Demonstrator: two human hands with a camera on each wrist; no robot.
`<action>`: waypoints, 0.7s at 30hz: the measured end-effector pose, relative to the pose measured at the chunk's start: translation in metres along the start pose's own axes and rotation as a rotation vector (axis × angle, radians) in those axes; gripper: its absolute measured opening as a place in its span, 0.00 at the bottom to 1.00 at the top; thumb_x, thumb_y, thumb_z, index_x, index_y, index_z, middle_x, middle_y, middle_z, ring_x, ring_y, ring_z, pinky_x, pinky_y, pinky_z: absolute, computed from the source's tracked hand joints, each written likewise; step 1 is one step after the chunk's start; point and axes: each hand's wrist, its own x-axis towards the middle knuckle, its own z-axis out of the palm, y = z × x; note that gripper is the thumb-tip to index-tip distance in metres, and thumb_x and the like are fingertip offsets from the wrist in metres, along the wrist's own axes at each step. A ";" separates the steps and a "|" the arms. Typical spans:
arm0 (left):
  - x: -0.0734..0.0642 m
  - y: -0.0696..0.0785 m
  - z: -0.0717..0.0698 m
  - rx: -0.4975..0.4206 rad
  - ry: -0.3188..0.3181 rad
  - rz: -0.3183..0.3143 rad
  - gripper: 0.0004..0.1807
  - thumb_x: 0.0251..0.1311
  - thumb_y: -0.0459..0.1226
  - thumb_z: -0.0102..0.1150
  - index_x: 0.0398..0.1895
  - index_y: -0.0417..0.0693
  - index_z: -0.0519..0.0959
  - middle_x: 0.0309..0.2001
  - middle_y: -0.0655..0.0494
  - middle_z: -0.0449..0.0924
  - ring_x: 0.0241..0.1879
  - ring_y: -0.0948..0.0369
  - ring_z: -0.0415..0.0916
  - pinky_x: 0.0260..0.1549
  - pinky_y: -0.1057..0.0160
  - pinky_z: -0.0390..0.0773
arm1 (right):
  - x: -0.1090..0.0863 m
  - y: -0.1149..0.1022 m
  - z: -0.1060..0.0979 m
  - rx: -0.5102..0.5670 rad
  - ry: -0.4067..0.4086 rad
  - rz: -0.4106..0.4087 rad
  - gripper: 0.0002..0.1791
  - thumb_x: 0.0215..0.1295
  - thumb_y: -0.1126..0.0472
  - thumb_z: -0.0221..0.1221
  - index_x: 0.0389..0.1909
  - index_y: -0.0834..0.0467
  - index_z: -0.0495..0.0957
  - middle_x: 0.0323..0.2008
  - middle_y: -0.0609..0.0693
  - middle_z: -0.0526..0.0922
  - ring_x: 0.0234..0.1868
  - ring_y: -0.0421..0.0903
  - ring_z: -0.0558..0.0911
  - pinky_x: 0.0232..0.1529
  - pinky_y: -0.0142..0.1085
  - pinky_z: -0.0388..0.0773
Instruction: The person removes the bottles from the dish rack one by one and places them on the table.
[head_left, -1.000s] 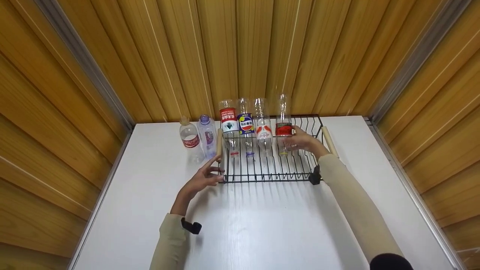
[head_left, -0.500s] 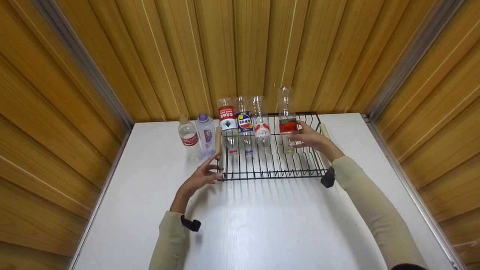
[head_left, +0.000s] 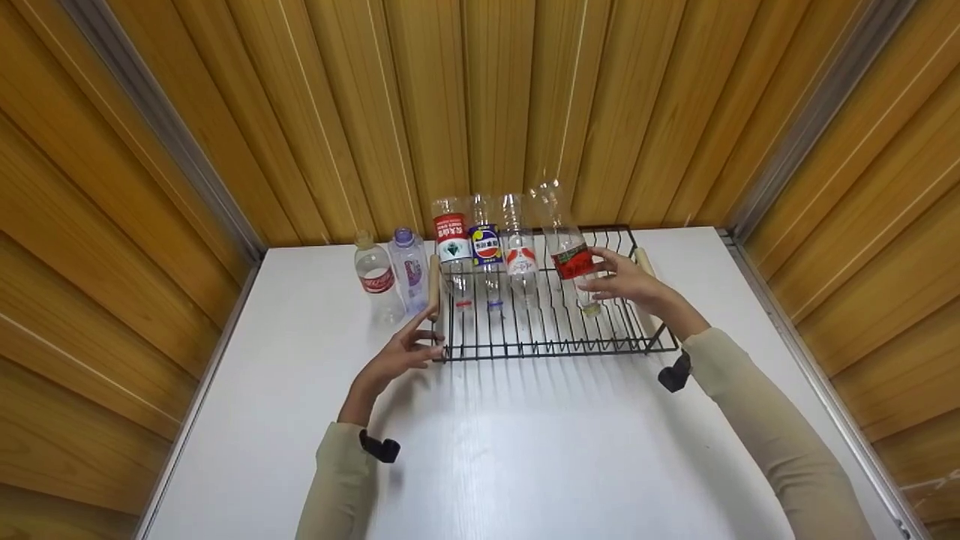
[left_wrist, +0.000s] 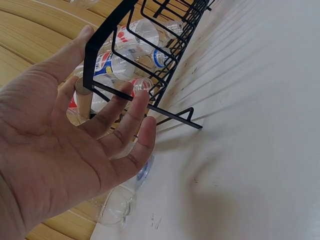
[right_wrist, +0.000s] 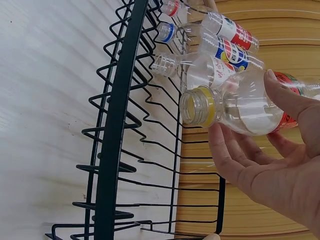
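Observation:
My right hand [head_left: 626, 279] holds a clear plastic bottle [head_left: 572, 262] with a red and green label, mouth down and tilted, above the right part of a black wire rack [head_left: 547, 348]. In the right wrist view its capless mouth with a yellow ring [right_wrist: 199, 107] faces the camera, between thumb and fingers. My left hand [head_left: 397, 356] is at the rack's left front corner, fingers spread and slightly bent, near the wooden handle [head_left: 434, 289]. Three bottles stand mouth down in the rack: one red-and-white labelled [head_left: 453, 238], one blue labelled [head_left: 486, 246], one white-and-red labelled [head_left: 520, 261].
Left of the rack, a red-labelled bottle [head_left: 377, 280] and a purple-tinted bottle [head_left: 410, 271] stand upright on the white table [head_left: 480, 450]. A wood-panel wall [head_left: 480, 97] rises behind the rack. Another wooden handle [head_left: 645, 262] is at the rack's right end.
The right hand shifts right and the held bottle goes from nearly upright to tilted, its base leaning left and its mouth moved right. The left hand stays at the rack's corner.

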 end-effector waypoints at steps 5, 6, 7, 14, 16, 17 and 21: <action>0.000 0.002 0.000 0.001 0.010 0.002 0.48 0.65 0.40 0.68 0.82 0.71 0.50 0.71 0.38 0.68 0.55 0.51 0.82 0.57 0.42 0.78 | -0.004 0.001 0.003 -0.014 -0.027 -0.072 0.46 0.67 0.66 0.66 0.80 0.60 0.51 0.66 0.67 0.70 0.48 0.38 0.83 0.56 0.38 0.83; 0.000 0.002 0.000 0.001 0.012 0.003 0.48 0.65 0.39 0.67 0.82 0.71 0.51 0.71 0.38 0.68 0.55 0.51 0.82 0.57 0.42 0.78 | -0.005 0.001 0.003 -0.020 -0.034 -0.083 0.45 0.67 0.65 0.66 0.80 0.60 0.53 0.66 0.66 0.71 0.49 0.39 0.83 0.55 0.38 0.83; 0.000 0.003 0.000 -0.001 0.016 0.002 0.48 0.65 0.39 0.67 0.82 0.71 0.51 0.70 0.39 0.69 0.55 0.51 0.81 0.57 0.43 0.78 | -0.006 0.002 0.003 -0.031 -0.042 -0.093 0.45 0.66 0.65 0.67 0.79 0.60 0.55 0.65 0.66 0.72 0.50 0.41 0.83 0.55 0.37 0.83; -0.004 0.006 0.003 0.077 0.048 0.040 0.46 0.66 0.41 0.67 0.83 0.62 0.52 0.69 0.36 0.71 0.59 0.48 0.78 0.55 0.44 0.79 | -0.015 0.002 0.004 -0.151 -0.063 -0.126 0.41 0.61 0.57 0.72 0.74 0.54 0.68 0.65 0.61 0.76 0.62 0.56 0.78 0.55 0.39 0.80; -0.005 0.007 0.005 0.081 0.056 0.057 0.46 0.67 0.39 0.66 0.83 0.59 0.52 0.70 0.34 0.69 0.62 0.43 0.75 0.57 0.40 0.77 | -0.015 0.003 0.005 -0.151 -0.065 -0.129 0.39 0.60 0.57 0.73 0.73 0.52 0.70 0.65 0.60 0.76 0.62 0.57 0.77 0.55 0.44 0.80; -0.005 0.006 0.005 0.087 0.060 0.069 0.46 0.67 0.38 0.66 0.83 0.58 0.52 0.71 0.34 0.68 0.64 0.42 0.74 0.56 0.42 0.78 | -0.016 0.004 0.005 -0.155 -0.069 -0.131 0.38 0.60 0.57 0.73 0.72 0.52 0.71 0.65 0.60 0.76 0.62 0.57 0.76 0.56 0.46 0.80; -0.007 0.009 0.004 0.134 0.083 0.109 0.44 0.66 0.38 0.67 0.82 0.55 0.56 0.73 0.37 0.66 0.65 0.41 0.72 0.60 0.43 0.75 | -0.016 0.006 0.008 -0.154 -0.080 -0.143 0.35 0.61 0.56 0.72 0.70 0.52 0.74 0.65 0.59 0.77 0.62 0.56 0.75 0.57 0.48 0.79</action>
